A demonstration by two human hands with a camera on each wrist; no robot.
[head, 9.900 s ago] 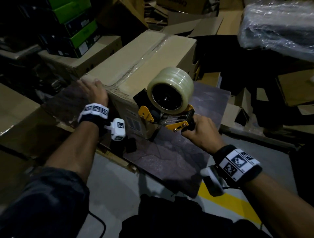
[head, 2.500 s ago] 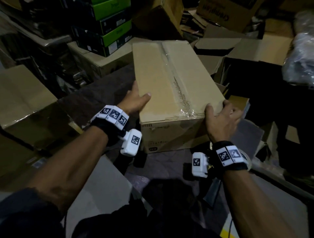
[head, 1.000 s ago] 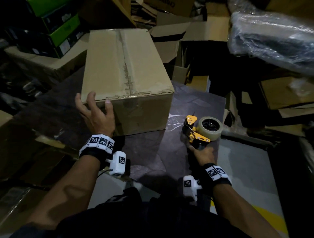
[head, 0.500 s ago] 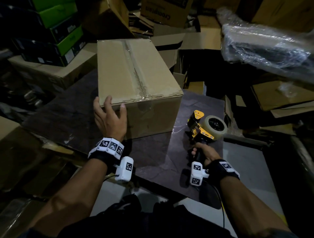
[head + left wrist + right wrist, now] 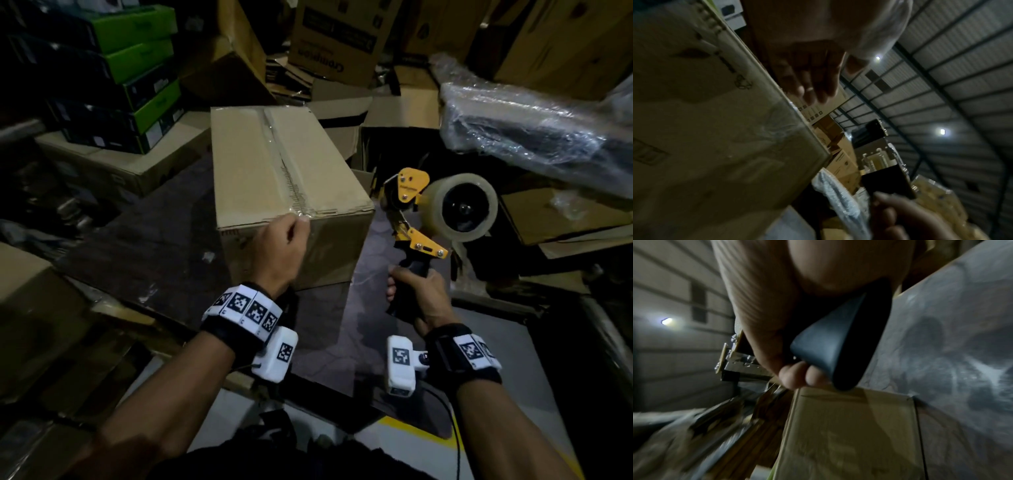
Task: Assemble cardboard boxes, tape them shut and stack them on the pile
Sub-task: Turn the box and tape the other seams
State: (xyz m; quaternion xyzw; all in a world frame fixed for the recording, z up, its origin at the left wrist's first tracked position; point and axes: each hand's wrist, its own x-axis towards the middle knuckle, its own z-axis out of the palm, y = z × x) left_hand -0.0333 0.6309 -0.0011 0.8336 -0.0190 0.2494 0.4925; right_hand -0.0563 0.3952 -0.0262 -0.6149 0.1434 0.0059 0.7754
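Note:
A closed cardboard box (image 5: 274, 171) stands on a dark board (image 5: 154, 246), with clear tape running along its top seam and over the near edge. My left hand (image 5: 294, 226) is at the middle of that near top edge, by the tape end. Its fingers (image 5: 818, 91) are loosely curled and hold nothing. My right hand (image 5: 407, 291) grips the black handle (image 5: 828, 345) of a yellow tape dispenser (image 5: 411, 192). It holds the dispenser up just right of the box's near right corner, with the clear tape roll (image 5: 460, 205) facing me.
Green and black cartons (image 5: 137, 68) are stacked at the back left on a low brown box. Printed cardboard boxes (image 5: 335, 34) crowd the back. A plastic-wrapped bundle (image 5: 531, 130) lies at the right. Flat cardboard (image 5: 27, 308) lies at the left, and grey floor with a yellow line (image 5: 411, 431) is below.
My right hand has lifted the tape dispenser off the board, up beside the box's near right corner. My left hand has slid from the near left corner to the middle of the near edge.

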